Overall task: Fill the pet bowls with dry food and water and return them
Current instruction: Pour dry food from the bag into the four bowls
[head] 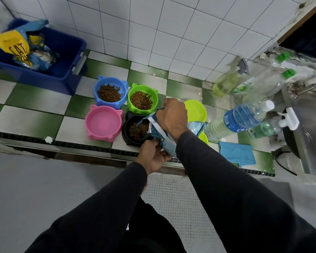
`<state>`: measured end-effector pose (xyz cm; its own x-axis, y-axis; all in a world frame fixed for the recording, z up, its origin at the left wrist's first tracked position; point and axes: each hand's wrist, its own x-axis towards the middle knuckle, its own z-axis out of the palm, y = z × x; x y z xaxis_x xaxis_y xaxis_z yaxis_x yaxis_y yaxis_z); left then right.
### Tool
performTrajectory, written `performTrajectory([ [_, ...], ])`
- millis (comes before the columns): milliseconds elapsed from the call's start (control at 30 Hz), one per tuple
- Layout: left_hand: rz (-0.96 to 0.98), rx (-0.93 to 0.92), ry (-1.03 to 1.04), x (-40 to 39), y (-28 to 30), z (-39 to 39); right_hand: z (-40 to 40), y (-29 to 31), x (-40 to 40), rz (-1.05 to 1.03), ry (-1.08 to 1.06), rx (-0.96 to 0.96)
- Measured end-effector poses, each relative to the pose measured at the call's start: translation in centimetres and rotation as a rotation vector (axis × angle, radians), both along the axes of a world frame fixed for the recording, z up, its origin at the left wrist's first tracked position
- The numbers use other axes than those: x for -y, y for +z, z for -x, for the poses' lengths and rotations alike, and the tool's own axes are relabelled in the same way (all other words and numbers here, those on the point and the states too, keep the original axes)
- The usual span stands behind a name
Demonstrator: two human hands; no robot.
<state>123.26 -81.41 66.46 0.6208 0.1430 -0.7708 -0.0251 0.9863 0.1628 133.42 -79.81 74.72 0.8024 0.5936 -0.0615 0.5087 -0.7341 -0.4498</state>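
Head cam: both hands tip a blue-grey foil kibble pouch point(160, 133) over the black cat-eared bowl point(130, 131) at the counter's front edge. Right hand point(171, 116) clenched round pouch top, left hand point(153, 155) gripping its base. Blue cat-eared bowl point(110, 92) & green cat-eared bowl point(142, 99) already hold kibble; pink cat-eared bowl point(103, 123) doesn't. Risk: too steep a tilt could overfill, w/ kibble spilling off the edge.

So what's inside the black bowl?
Brown dry food sits inside the black bowl. The blue food bag, held by the left hand and right hand, covers the bowl's right side, so how full it is stays hidden.
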Motion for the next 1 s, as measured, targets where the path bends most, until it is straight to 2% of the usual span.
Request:
performTrajectory([
  [1000, -0.025, -0.059, -0.033, -0.15, -0.62, -0.25, -0.03, -0.47, -0.07, -0.001, 0.007, -0.007],
])
